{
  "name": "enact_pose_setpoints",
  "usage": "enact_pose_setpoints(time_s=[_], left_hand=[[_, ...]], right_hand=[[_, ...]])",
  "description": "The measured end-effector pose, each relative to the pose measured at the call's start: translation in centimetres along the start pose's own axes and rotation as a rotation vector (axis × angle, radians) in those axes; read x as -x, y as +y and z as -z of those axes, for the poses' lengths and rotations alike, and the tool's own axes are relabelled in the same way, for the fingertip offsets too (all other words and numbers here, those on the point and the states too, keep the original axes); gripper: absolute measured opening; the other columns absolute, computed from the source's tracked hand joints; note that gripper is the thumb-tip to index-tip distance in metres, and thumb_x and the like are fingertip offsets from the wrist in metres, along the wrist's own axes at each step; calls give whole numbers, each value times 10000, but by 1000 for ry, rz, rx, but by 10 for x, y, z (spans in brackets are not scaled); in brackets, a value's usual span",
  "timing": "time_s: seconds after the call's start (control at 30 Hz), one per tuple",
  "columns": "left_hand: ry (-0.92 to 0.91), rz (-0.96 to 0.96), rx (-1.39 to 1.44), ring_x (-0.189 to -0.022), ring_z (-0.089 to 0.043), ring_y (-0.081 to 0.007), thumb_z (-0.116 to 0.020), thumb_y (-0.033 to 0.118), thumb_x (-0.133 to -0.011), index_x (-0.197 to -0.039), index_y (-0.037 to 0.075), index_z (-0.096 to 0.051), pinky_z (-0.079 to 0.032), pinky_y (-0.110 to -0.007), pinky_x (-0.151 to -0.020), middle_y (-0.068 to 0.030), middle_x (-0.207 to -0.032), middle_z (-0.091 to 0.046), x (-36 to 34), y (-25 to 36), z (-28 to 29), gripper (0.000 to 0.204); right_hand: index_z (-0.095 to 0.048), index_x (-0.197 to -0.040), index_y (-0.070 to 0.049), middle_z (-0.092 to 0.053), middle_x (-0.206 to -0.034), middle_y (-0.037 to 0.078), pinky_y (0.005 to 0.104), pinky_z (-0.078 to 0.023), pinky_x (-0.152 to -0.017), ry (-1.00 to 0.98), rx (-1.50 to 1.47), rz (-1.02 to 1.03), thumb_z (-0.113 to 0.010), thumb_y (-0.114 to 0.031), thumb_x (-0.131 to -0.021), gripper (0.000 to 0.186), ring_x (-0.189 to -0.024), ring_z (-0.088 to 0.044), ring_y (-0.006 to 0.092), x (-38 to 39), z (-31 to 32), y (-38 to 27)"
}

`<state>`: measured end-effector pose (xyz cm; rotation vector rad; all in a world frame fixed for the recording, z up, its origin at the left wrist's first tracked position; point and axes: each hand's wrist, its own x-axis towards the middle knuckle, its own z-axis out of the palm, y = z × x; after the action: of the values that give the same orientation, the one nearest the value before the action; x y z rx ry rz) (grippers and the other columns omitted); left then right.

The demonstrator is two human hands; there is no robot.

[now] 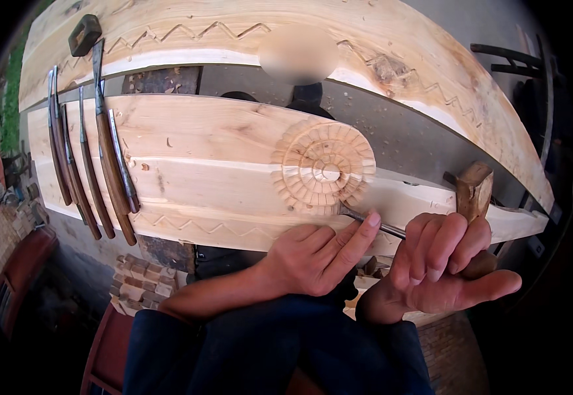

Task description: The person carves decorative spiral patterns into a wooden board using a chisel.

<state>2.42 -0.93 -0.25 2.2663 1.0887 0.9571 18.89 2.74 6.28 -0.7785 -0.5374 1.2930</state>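
Note:
My left hand (pixel 316 257) presses its fingers on the thin metal shaft of a chisel (pixel 393 230), whose tip meets the lower edge of a carved round rosette (pixel 322 164) on a pale wooden board (pixel 201 158). My right hand (pixel 441 263) has its fingers curled round the chisel's handle, with the thumb stretched out to the right; the handle is mostly hidden. Just beyond that hand stands a rough wooden piece, perhaps a mallet (pixel 473 187), its lower part partly hidden. A carved zigzag line runs along the board's near edge.
Several chisels (pixel 105 158) lie across the board's left part. A second long board (pixel 168 46) with zigzag carving lies beyond, bearing a dark metal block (pixel 84 35). Small wood blocks (pixel 143 283) are stacked at lower left beside red furniture (pixel 105 342). Dark bars (pixel 517 56) show at upper right.

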Motion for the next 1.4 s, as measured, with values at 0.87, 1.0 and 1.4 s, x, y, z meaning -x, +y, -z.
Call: enact_pose_setpoints(time_s=[0.87,1.0,1.4], left_hand=[[34,93,-6,-713,-765,-142,-857,101,-905,-1386,-143,-613,-526,-236,-563,-201,-1183,-807,0,3,-4,592],[23,121,4,-718,-766,-143,-864,109,-903,-1390,-143,-610,-532,-239,-568,-207,-1198,-802,0,2,-4,604],[15,132,27,-721,-767,-158,-866,112,-899,-1403,-169,-592,-557,-257,-592,-209,-1170,-803,-1,2,-3,639]], right_hand=[[-403,-752,-150,-559,-618,79,257,-316,-384,-133,-76,-99,-397,-945,-928,814,-382,-359,117,-24,10,12],[-409,-766,-147,-542,-614,78,250,-319,-379,-79,-37,-146,-367,-927,-952,803,-385,-355,114,-27,8,10],[-424,-773,-130,-559,-625,95,253,-291,-394,-135,-61,-144,-361,-921,-963,816,-398,-318,105,-29,11,11]])
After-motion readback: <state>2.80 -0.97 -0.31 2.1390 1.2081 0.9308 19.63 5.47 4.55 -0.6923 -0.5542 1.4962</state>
